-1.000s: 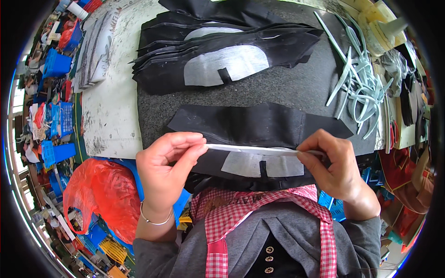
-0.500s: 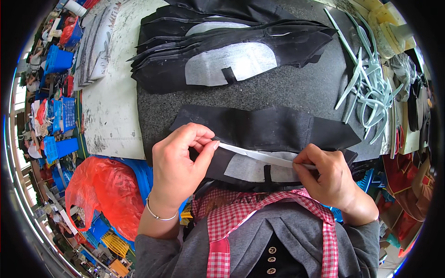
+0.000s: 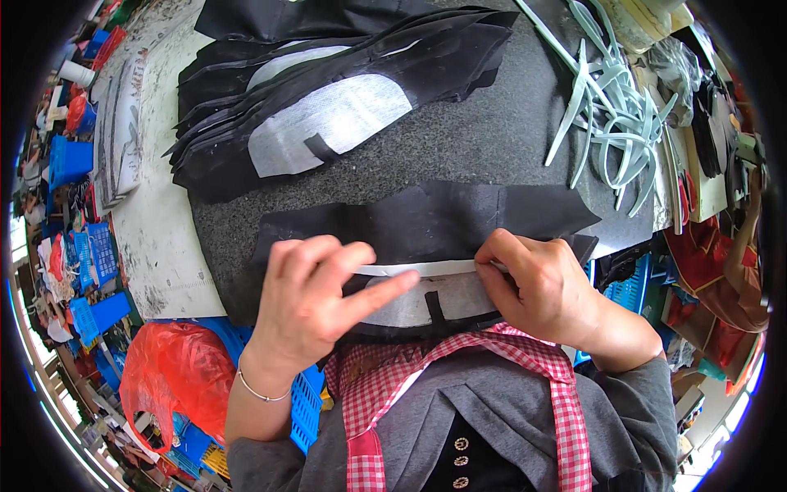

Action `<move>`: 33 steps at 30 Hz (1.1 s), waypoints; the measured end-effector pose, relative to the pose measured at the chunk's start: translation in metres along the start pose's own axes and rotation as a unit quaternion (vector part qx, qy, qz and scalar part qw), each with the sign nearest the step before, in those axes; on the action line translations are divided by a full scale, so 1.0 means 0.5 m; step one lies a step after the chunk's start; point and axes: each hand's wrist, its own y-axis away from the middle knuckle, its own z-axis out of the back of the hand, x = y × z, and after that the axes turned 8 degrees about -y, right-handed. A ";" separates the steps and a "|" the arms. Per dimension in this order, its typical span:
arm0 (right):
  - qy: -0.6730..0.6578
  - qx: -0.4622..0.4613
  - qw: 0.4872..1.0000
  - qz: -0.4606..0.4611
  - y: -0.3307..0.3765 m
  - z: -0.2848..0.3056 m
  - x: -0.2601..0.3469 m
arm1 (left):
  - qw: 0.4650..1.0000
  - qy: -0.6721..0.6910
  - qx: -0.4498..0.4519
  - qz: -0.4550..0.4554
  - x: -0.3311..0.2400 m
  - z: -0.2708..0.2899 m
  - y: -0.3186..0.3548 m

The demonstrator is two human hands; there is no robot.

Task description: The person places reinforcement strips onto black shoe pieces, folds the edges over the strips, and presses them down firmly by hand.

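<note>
A black sheet piece [image 3: 393, 217], fabric or leather-like, lies along the near edge of the table in front of me. A narrow white strip [image 3: 451, 269] runs across it, above a whitish patch [image 3: 392, 302] that bears a small black tab. My right hand [image 3: 537, 279] pinches the strip's right end against the piece. Over the left end hovers my left hand [image 3: 316, 295], thumb and fingers apart and slightly blurred, holding nothing that I can see. Its fingers hide part of the strip and the patch.
Farther back lies a fanned stack of black pieces [image 3: 221, 123] with whitish patches. Tangled pale green strips [image 3: 611, 135] sit at the right on the dark grey mat [image 3: 459, 139]. A red plastic bag [image 3: 176, 377] hangs at the left, near blue baskets [image 3: 102, 250].
My left hand has opened its pinch on the strip and spread its fingers. My right hand still pinches the strip, more to the left along the piece. The whole view has shifted and turned slightly.
</note>
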 end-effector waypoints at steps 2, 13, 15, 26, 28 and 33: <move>0.011 0.000 1.000 -0.005 -0.001 -0.002 -0.007 | 0.997 -0.054 0.046 -0.034 -0.020 -0.006 -0.014; 0.051 -0.049 0.997 -0.034 0.031 0.022 -0.015 | 0.983 0.155 0.082 -0.054 -0.143 -0.047 -0.051; 0.017 -0.065 0.998 -0.018 0.045 0.037 -0.020 | 0.981 0.156 0.097 -0.053 -0.147 -0.039 -0.058; 0.005 -0.089 0.995 -0.055 0.067 0.074 -0.010 | 0.986 0.075 0.132 -0.062 -0.159 -0.041 -0.072; 0.005 -0.087 0.994 -0.063 0.063 0.076 -0.011 | 0.987 0.058 0.137 -0.061 -0.163 -0.042 -0.074; 0.032 -0.071 0.995 -0.061 0.042 0.083 -0.008 | 0.987 0.025 0.140 -0.072 -0.163 -0.045 -0.073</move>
